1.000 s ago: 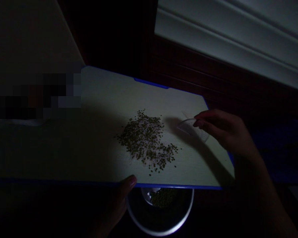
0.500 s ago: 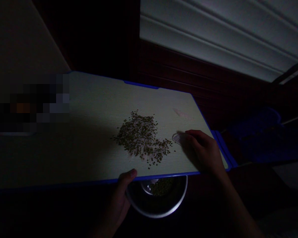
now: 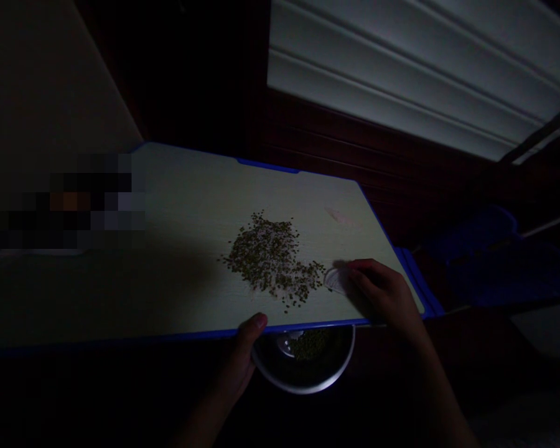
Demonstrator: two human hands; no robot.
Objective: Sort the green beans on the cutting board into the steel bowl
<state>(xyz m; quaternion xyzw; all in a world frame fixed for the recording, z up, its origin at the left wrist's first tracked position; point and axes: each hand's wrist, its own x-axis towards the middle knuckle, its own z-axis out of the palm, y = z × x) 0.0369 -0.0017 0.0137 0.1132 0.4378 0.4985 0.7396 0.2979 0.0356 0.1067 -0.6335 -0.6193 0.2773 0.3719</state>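
My right hand (image 3: 385, 289) pinched the clear piece (image 3: 336, 280) between thumb and fingers, above the right part of the board (image 3: 177, 199), just beside the green seeds (image 3: 268, 252). The exposed rounded end of the clear piece pointed left, toward the seeds; its long axis could not be determined, since my fingers covered part. My left hand (image 3: 245, 345) clamped the board's near edge, thumb on top, beside the bowl (image 3: 303, 389).
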